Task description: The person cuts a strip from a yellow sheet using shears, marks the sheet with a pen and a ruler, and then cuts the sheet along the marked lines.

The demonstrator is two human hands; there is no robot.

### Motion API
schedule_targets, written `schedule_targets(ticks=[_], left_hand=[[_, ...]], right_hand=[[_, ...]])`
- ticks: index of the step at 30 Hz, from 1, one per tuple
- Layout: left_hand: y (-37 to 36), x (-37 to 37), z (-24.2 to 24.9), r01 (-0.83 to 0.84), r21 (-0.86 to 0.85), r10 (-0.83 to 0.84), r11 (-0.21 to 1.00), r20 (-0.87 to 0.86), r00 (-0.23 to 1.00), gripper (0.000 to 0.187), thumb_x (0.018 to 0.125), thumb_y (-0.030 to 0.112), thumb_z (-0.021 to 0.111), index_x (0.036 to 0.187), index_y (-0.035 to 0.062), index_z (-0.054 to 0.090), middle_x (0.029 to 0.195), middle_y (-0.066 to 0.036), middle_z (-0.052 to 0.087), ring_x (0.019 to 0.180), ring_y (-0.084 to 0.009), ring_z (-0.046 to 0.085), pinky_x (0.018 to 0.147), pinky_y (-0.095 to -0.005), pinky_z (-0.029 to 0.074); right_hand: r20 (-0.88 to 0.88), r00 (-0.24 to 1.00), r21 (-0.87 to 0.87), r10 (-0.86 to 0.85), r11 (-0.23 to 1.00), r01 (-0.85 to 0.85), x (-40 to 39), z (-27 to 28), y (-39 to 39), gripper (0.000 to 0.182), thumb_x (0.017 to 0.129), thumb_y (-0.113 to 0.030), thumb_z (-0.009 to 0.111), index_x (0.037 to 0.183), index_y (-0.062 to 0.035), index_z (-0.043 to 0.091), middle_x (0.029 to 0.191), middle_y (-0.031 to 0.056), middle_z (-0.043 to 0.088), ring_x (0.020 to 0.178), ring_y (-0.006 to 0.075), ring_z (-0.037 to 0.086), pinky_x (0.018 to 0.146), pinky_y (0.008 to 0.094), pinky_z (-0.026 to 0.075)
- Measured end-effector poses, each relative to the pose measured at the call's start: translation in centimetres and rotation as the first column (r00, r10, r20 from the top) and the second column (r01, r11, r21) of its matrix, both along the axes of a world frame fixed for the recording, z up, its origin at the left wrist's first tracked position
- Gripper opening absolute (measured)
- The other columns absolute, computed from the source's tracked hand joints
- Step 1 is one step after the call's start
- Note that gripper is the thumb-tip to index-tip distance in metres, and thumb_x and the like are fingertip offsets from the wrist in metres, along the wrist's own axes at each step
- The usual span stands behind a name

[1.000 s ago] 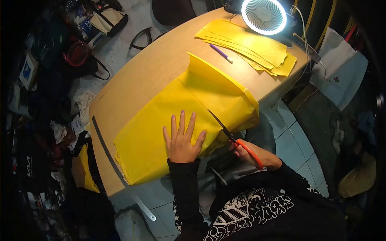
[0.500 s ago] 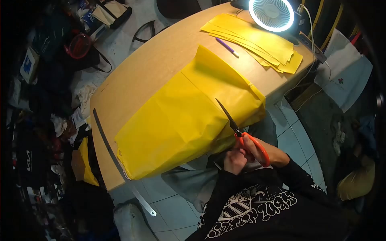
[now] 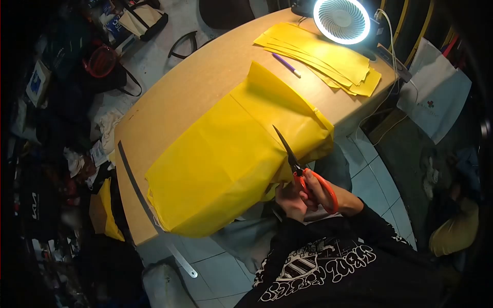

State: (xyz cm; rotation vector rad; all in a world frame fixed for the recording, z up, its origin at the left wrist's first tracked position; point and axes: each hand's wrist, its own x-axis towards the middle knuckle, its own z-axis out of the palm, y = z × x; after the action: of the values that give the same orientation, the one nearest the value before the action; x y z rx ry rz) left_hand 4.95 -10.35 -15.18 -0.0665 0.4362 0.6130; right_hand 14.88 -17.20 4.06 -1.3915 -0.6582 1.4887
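A large yellow sheet (image 3: 215,154), folded and creased like a bag, lies across the table and hangs over its near edge. My right hand (image 3: 321,192) is closed on scissors (image 3: 331,197) with orange handles; their dark blades point up and left over the yellow material and look closed. Just left of it, my left hand (image 3: 291,201) is held close below the hanging edge of the material, its fingers bent. What the left hand may hold is too small to make out.
Yellow cut pieces (image 3: 328,56) are stacked at the back of the table (image 3: 169,97), near a lit fan (image 3: 342,20) and a purple pen (image 3: 286,65). A long metal ruler (image 3: 134,179) crosses the left edge. White bag (image 3: 436,92) at right.
My left hand has shifted slightly left and up, nearer the yellow material's edge. The scissors have moved a little left with my right hand. The view has shifted slightly.
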Motion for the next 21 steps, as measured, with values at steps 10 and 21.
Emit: schedule_targets(ticks=[10,21], left_hand=[[-2.2,-5.3,5.7,-0.214,0.002,0.19,0.977,0.455,0.87,0.043,0.084,0.035,0.068,0.117,0.0096,0.057,0.108,-0.006,0.061,0.099,-0.0176,0.052,0.091,-0.0383,0.039],[-2.3,-6.4,13.1,-0.213,-0.101,0.236,0.972,0.358,0.903,0.031,0.089,0.021,0.064,0.116,0.0083,0.055,0.106,-0.002,0.056,0.088,-0.0144,0.046,0.081,-0.0287,0.044]], right_hand=[[0.272,0.962,0.148,-0.025,0.989,-0.016,-0.5,-2.9,0.5,0.055,0.098,-0.053,0.03,0.106,-0.0024,0.05,0.076,-0.0023,0.044,0.06,0.0072,0.04,0.054,0.0216,0.035],[0.325,0.939,0.185,-0.111,0.981,0.052,-2.3,-3.1,0.4,0.051,0.099,-0.046,0.037,0.093,0.0035,0.048,0.078,0.0159,0.051,0.07,0.0239,0.051,0.066,0.0353,0.043]])
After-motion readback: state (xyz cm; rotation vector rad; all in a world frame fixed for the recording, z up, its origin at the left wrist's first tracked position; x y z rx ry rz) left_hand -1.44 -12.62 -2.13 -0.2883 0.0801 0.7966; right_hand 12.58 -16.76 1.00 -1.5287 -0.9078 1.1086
